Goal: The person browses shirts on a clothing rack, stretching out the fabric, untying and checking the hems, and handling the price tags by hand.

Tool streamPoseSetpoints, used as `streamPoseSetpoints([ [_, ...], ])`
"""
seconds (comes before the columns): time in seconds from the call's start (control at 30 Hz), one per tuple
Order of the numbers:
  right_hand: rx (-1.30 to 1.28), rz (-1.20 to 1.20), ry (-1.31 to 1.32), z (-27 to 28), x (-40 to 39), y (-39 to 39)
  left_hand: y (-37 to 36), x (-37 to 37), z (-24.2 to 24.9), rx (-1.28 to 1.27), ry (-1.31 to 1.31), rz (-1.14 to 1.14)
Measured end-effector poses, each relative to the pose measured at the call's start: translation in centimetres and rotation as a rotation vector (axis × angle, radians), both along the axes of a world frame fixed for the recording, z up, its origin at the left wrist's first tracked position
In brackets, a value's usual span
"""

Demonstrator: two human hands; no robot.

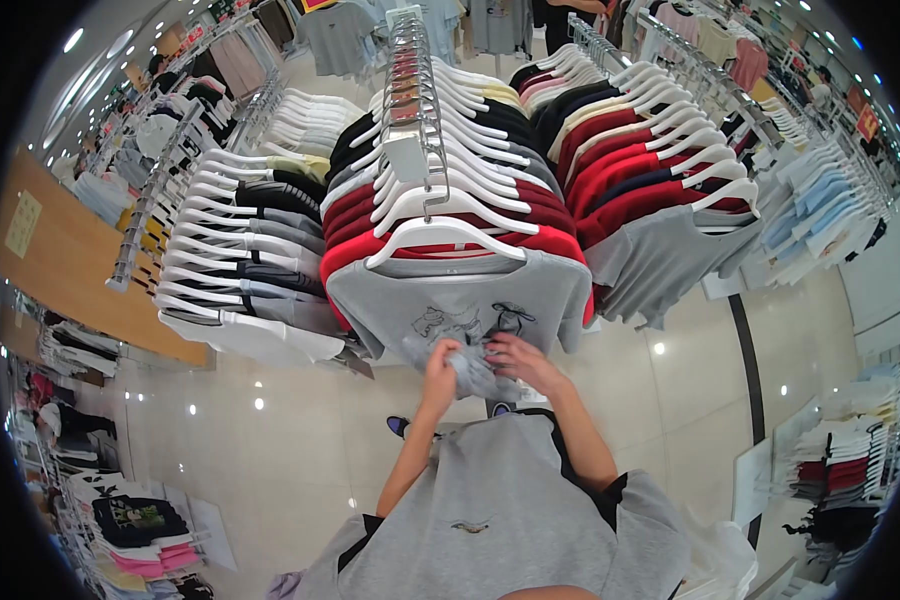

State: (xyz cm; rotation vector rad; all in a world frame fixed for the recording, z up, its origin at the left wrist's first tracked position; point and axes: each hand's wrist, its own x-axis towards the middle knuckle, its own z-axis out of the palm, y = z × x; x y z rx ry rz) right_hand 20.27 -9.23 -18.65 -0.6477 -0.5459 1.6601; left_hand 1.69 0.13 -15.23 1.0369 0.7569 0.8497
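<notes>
Both hands at hem of grey t-shirt [460,300], front of rack [415,110] on white hanger [445,235] — hung so print faces out. Left hand [440,372] and right hand [515,360] fingers closed, bunching fabric. Second grey shirt [500,510] draped over forearms, freeing hands.

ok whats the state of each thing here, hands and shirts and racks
left hand: closed on the hem of the front grey shirt
right hand: gripping the same bunched hem
front grey shirt: hanging on a white hanger, lower edge gathered up
white hanger: hooked on the middle rack
middle rack: full of hung shirts, red and black behind the grey
left rack: full, grey, black and white shirts
right rack: full, red ones, grey in front
</notes>
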Motion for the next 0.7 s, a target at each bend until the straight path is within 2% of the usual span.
streamPoseSetpoints([
  [0.03,-0.132,-0.032,-0.166,-1.5,-0.7,0.8,-0.5,0.3,-0.2,0.141,0.108,-0.167],
  [0.07,-0.231,-0.120,-0.154,-1.2,-2.0,1.4,-1.1,0.5,-0.4,0.280,0.219,-0.334],
  [0.1,-0.231,-0.116,-0.151,-1.5,-2.7,2.1,-1.7,0.5,-1.0,0.279,0.222,-0.331],
  [0.17,-0.243,-0.166,-0.387,-2.3,-3.1,3.6,-2.2,0.7,-2.1,0.529,0.458,-0.485],
  [0.2,-0.285,-0.204,-0.264,-0.1,-3.2,3.5,-2.5,0.5,-0.9,0.562,0.531,-0.541],
  [0.23,-0.281,-0.203,-0.263,-0.4,-3.2,3.8,-2.3,0.1,-1.4,0.564,0.534,-0.539],
  [0.3,-0.056,-0.450,-0.421,-1.0,-3.7,3.9,-1.9,-1.5,-2.5,0.664,0.781,-0.680],
  [0.33,-0.055,-0.449,-0.420,-0.9,-3.7,3.5,-1.6,-1.8,-2.6,0.664,0.783,-0.679],
  [0.4,0.017,-0.353,-0.603,-0.6,-3.4,2.7,-1.1,-2.1,-2.1,0.476,0.593,-0.281],
  [0.43,0.015,-0.358,-0.601,-1.1,-3.8,2.4,-0.9,-2.0,-1.6,0.477,0.593,-0.288],
  [0.5,0.089,-0.263,-0.713,-1.9,-4.8,2.4,0.1,-1.0,-0.6,0.274,0.197,-0.104],
  [0.53,0.129,-0.322,-0.795,0.9,-5.6,2.0,0.6,-0.3,-0.5,0.259,0.117,-0.046],
  [0.57,0.127,-0.324,-0.797,1.8,-5.8,2.0,1.1,0.2,-0.4,0.259,0.115,-0.048],
  [0.63,0.161,-0.285,-0.960,2.6,-6.1,1.9,1.6,0.8,-0.1,0.313,0.374,0.032],
  [0.7,0.124,-0.314,-0.956,3.2,-6.0,2.1,1.2,1.3,0.3,0.382,0.427,0.076],
])
